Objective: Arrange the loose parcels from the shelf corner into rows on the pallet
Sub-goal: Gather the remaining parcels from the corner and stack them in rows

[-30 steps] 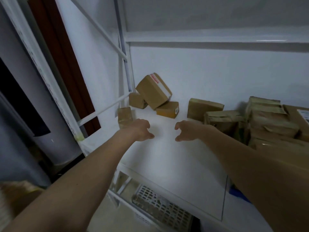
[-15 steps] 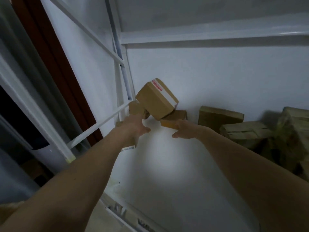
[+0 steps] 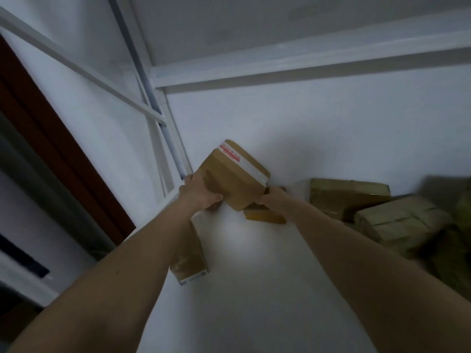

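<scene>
Both hands are on the big brown parcel [image 3: 233, 178] in the shelf corner, tilted on edge against the white back wall [image 3: 331, 138]. A white tape strip with red print runs along its upper edge; the print is too blurred to read. The left hand [image 3: 197, 193] grips its left side, thumb curled onto the front face, and the right hand [image 3: 272, 198] grips its lower right corner, fingers wrapped round the edge.

Just under the parcel, a small flat box [image 3: 265, 215] lies on the white shelf [image 3: 254, 276], partly covered by the right hand. Below the left forearm a narrow parcel [image 3: 190, 258] stands near the shelf's left edge, a pale strip along its bottom; no writing can be made out.

To the right, a low box [image 3: 349, 193] sits against the wall, and beside it a taped bundle [image 3: 397, 221] lies nearer the camera. The white frame post [image 3: 175, 149] rises in the corner right behind the left hand.
</scene>
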Motion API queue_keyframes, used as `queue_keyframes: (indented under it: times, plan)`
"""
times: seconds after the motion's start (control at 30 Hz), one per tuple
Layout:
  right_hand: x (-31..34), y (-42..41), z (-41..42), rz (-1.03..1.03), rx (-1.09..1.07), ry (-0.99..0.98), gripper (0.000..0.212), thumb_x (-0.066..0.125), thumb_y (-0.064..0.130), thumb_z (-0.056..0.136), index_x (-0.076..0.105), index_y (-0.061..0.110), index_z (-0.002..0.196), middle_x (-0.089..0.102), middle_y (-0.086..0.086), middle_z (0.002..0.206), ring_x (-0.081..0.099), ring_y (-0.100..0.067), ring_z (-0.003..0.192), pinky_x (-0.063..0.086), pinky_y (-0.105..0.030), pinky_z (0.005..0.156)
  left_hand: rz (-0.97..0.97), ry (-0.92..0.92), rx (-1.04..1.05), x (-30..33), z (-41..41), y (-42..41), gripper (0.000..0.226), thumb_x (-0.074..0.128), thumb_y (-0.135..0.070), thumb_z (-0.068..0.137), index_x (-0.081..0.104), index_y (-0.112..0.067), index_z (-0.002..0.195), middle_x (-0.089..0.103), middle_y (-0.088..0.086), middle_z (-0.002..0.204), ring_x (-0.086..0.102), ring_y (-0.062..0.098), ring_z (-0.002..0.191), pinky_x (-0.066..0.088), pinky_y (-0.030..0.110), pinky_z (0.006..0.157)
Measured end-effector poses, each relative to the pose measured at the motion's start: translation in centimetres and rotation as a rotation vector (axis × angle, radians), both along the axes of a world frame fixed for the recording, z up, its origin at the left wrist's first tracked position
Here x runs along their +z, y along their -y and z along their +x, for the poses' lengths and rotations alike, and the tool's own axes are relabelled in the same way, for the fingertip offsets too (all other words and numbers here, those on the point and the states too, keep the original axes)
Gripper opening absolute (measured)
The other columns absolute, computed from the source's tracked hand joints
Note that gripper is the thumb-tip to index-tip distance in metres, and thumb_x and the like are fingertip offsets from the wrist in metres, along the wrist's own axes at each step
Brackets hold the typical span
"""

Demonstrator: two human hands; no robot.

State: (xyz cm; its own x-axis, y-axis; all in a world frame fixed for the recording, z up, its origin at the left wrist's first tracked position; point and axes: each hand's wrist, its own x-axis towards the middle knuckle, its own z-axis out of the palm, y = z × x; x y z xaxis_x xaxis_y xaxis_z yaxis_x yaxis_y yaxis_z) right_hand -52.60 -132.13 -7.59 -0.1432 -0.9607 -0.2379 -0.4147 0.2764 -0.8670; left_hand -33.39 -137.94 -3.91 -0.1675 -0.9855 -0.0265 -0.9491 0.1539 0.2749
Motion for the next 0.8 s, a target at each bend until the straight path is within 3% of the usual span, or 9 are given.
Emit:
queue_keyframes:
  times: [0.1, 0.2, 0.33, 0.4, 0.47, 0.53, 0.63, 0.73, 0.8]
  plan:
    - [-0.9, 2.6, 0.3, 0.010, -0.106, 0.186, 0.052, 0.055, 0.006, 0.092, 0.037, 0.007, 0.140, 0.051, -0.007, 0.128, 0.048, -0.022, 0.118, 0.038, -0.027, 0.098, -0.049, -0.051, -0.059, 0.2, 0.1, 2.5, 0.080, 0.073, -0.044, 0.076, 0.036, -0.015, 0.141, 0.042, 0.010, 0.140, 0.035, 0.030, 0.133, 0.031, 0.046, 0.110]
    - [-1.8, 4.4, 0.8, 0.059, -0.191, 0.350, 0.051, 0.056, 0.009, 0.091, 0.036, 0.008, 0.139, 0.049, -0.002, 0.110, 0.047, -0.021, 0.108, 0.040, -0.032, 0.093, -0.042, -0.173, -0.130, 0.0, 0.1, 4.9, 0.082, 0.078, -0.035, 0.074, 0.034, -0.016, 0.140, 0.043, 0.008, 0.138, 0.040, 0.027, 0.129, 0.038, 0.045, 0.106]
    - [-3.0, 5.8, 1.0, 0.071, -0.315, 0.565, 0.053, 0.063, 0.015, 0.089, 0.039, 0.008, 0.136, 0.050, -0.007, 0.127, 0.047, -0.027, 0.121, 0.042, -0.040, 0.103, -0.003, -0.379, -0.166, -0.7, -0.1, 6.7, 0.078, 0.080, -0.032, 0.074, 0.035, -0.019, 0.137, 0.046, 0.005, 0.136, 0.046, 0.018, 0.117, 0.046, 0.034, 0.095]
    - [-3.3, 5.9, 1.0, 0.054, -0.343, 0.653, 0.050, 0.064, 0.014, 0.089, 0.042, 0.007, 0.133, 0.052, -0.006, 0.118, 0.049, -0.026, 0.119, 0.043, -0.040, 0.104, -0.014, -0.424, -0.136, -0.9, 0.1, 7.1, 0.082, 0.079, -0.037, 0.073, 0.033, -0.019, 0.139, 0.042, 0.007, 0.137, 0.045, 0.020, 0.120, 0.045, 0.033, 0.095]
    - [-3.1, 5.8, 1.2, 0.060, -0.381, 0.688, 0.042, 0.064, 0.014, 0.089, 0.048, 0.006, 0.127, 0.056, -0.007, 0.113, 0.053, -0.025, 0.114, 0.048, -0.037, 0.098, -0.026, -0.489, -0.079, -0.7, 0.3, 7.2, 0.085, 0.079, -0.041, 0.073, 0.031, -0.018, 0.140, 0.037, 0.009, 0.137, 0.044, 0.024, 0.122, 0.044, 0.031, 0.093]
    - [-2.6, 5.7, 1.8, 0.051, -0.408, 0.716, 0.040, 0.065, 0.017, 0.088, 0.052, 0.003, 0.124, 0.058, -0.012, 0.120, 0.057, -0.028, 0.114, 0.051, -0.037, 0.094, -0.058, -0.567, -0.039, -0.3, 0.5, 6.9, 0.084, 0.080, -0.043, 0.072, 0.030, -0.016, 0.134, 0.038, 0.009, 0.132, 0.046, 0.024, 0.117, 0.046, 0.031, 0.089]
    - [-1.5, 5.0, 2.1, -0.007, -0.429, 0.778, 0.042, 0.068, 0.020, 0.086, 0.053, 0.003, 0.122, 0.058, -0.016, 0.123, 0.059, -0.032, 0.111, 0.051, -0.045, 0.096, -0.133, -0.671, -0.045, 0.5, 0.5, 5.8, 0.076, 0.081, -0.042, 0.071, 0.029, -0.014, 0.119, 0.045, 0.007, 0.118, 0.052, 0.022, 0.108, 0.052, 0.037, 0.088]
    - [0.0, 3.2, 2.0, -0.083, -0.404, 0.818, 0.043, 0.067, 0.020, 0.087, 0.049, 0.002, 0.121, 0.061, -0.016, 0.113, 0.063, -0.030, 0.101, 0.054, -0.044, 0.090, -0.208, -0.777, -0.026, 1.3, 0.3, 4.5, 0.069, 0.081, -0.043, 0.071, 0.031, -0.014, 0.110, 0.048, 0.000, 0.099, 0.057, 0.019, 0.096, 0.051, 0.028, 0.075]
    - [1.1, 1.7, 1.6, -0.118, -0.414, 0.780, 0.054, 0.069, 0.023, 0.085, 0.044, 0.001, 0.128, 0.060, -0.018, 0.119, 0.064, -0.029, 0.099, 0.057, -0.041, 0.081, -0.247, -0.838, -0.013, 1.7, 0.0, 3.3, 0.068, 0.081, -0.043, 0.070, 0.035, -0.013, 0.108, 0.051, 0.001, 0.099, 0.059, 0.018, 0.094, 0.049, 0.024, 0.071]
